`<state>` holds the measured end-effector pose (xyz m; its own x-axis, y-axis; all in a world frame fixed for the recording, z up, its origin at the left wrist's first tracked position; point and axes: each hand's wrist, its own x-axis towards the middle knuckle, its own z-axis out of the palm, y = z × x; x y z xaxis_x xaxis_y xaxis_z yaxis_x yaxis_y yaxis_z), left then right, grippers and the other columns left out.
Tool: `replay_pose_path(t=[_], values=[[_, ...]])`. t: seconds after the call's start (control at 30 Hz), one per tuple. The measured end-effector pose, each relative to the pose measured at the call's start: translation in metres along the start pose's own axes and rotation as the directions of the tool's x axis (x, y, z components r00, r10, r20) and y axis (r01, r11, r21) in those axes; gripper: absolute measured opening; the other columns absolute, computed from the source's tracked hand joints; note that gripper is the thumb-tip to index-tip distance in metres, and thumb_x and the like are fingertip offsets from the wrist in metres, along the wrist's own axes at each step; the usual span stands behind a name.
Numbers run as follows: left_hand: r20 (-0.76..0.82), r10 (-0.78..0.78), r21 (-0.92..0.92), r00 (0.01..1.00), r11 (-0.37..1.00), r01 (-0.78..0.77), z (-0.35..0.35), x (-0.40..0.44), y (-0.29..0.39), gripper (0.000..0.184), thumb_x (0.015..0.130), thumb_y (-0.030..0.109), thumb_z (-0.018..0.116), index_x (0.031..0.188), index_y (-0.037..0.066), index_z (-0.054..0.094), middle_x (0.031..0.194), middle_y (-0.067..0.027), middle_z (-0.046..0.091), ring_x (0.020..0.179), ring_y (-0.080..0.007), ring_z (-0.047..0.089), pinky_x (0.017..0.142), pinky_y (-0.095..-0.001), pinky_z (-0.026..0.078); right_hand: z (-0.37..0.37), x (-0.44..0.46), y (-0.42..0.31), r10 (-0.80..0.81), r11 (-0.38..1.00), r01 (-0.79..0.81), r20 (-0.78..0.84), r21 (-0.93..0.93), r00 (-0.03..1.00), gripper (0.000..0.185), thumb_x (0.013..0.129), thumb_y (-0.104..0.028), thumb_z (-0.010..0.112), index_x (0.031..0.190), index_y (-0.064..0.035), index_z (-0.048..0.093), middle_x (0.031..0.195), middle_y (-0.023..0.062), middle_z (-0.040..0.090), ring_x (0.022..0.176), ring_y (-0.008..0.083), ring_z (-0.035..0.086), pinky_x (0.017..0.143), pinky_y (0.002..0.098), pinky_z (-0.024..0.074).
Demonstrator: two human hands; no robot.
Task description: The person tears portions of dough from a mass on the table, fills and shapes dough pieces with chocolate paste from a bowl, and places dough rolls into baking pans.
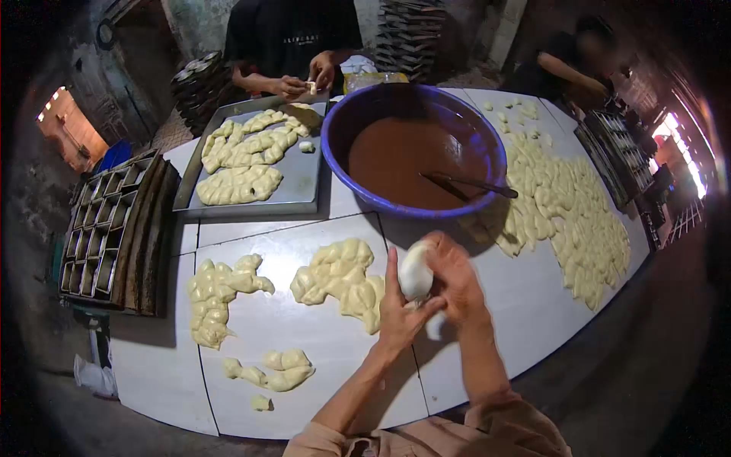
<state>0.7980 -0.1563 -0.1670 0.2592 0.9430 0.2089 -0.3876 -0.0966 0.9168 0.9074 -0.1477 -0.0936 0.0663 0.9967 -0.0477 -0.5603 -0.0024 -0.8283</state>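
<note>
A smooth, pale piece of dough (416, 272) is held between my two hands, above the white table. My left hand (400, 314) supports it from below and the left, with one finger pointing up beside it. Curled over its right side is my right hand (455, 280). To the left, a lumpy mass of dough (344, 276) lies on the tabletop. Another dough cluster (215, 297) is farther left, with small dough pieces (286, 370) and a little cube (261, 403) nearer to me.
A purple tub (333, 161) of brown liquid stands ahead, a dark-handled utensil (480, 183) resting in it. A metal tray (301, 206) of dough sits left of it. Shaped dough (563, 206) covers the right side. Mould racks (97, 232) stand left. Two people work across the table.
</note>
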Motion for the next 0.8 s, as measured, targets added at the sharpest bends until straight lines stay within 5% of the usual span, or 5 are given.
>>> replay_pose_path(t=[0.17, 0.33, 0.57, 0.7, 0.8], values=[[-0.080, -0.298, 0.120, 0.951, 0.945, 0.305, -0.041, -0.015, 0.014, 0.062, 0.094, 0.008, 0.065, 0.149, 0.005, 0.035, 0.129, -0.0210, 0.059, 0.105, -0.0200, 0.065, 0.087, -0.0314, 0.055, -0.038, 0.129, -0.061, -0.058, 0.462, 0.086, 0.066, -0.883, 0.996, 0.020, 0.091, -0.022, 0.060, 0.096, -0.0025, 0.063, 0.083, 0.0065, 0.067, 0.076, 0.0148, 0.063, 0.070, 0.0306, 0.0505], [-0.139, -0.372, 0.358, 0.918, 0.845, 0.397, -0.076, -0.021, 0.030, 0.039, 0.097, 0.012, 0.062, 0.133, -0.001, 0.054, 0.115, -0.0144, 0.067, 0.101, -0.0161, 0.065, 0.084, -0.0295, 0.055, -0.085, 0.193, -0.035, 0.396, -0.241, 0.253, 0.144, -0.937, 0.907, 0.027, 0.080, -0.020, 0.062, 0.099, -0.0011, 0.069, 0.094, 0.0174, 0.071, 0.089, 0.0302, 0.069, 0.079, 0.0423, 0.0518], [-0.035, -0.516, 0.358, 0.856, 0.793, 0.493, -0.070, -0.024, 0.039, 0.041, 0.096, 0.022, 0.063, 0.131, 0.000, 0.057, 0.117, -0.0133, 0.067, 0.103, -0.0199, 0.066, 0.087, -0.0330, 0.054, -0.062, 0.171, -0.057, 0.326, 0.041, 0.177, 0.180, -0.983, 0.928, 0.028, 0.084, -0.025, 0.060, 0.097, -0.0019, 0.069, 0.086, 0.0120, 0.070, 0.078, 0.0230, 0.066, 0.072, 0.0382, 0.0516], [0.040, -0.470, 0.357, 0.882, 0.831, 0.426, -0.052, -0.011, 0.033, 0.046, 0.097, 0.031, 0.062, 0.130, -0.001, 0.057, 0.120, -0.0117, 0.066, 0.108, -0.0206, 0.064, 0.093, -0.0350, 0.051, -0.054, 0.144, -0.066, 0.204, 0.695, -0.007, 0.187, -0.719, 0.961, 0.019, 0.093, -0.025, 0.064, 0.090, -0.0063, 0.061, 0.081, 0.0001, 0.063, 0.067, 0.0074, 0.060, 0.057, 0.0240, 0.0476], [0.096, -0.427, 0.163, 0.899, 0.898, 0.409, -0.037, 0.004, 0.022, 0.050, 0.099, 0.035, 0.059, 0.134, 0.000, 0.054, 0.128, -0.0131, 0.062, 0.117, -0.0222, 0.060, 0.097, -0.0367, 0.049, -0.030, 0.103, -0.059, 0.099, 0.902, -0.046, 0.100, -0.430, 0.990, 0.019, 0.094, -0.025, 0.066, 0.094, -0.0072, 0.059, 0.082, 0.0001, 0.064, 0.066, 0.0061, 0.059, 0.058, 0.0212, 0.0482]])
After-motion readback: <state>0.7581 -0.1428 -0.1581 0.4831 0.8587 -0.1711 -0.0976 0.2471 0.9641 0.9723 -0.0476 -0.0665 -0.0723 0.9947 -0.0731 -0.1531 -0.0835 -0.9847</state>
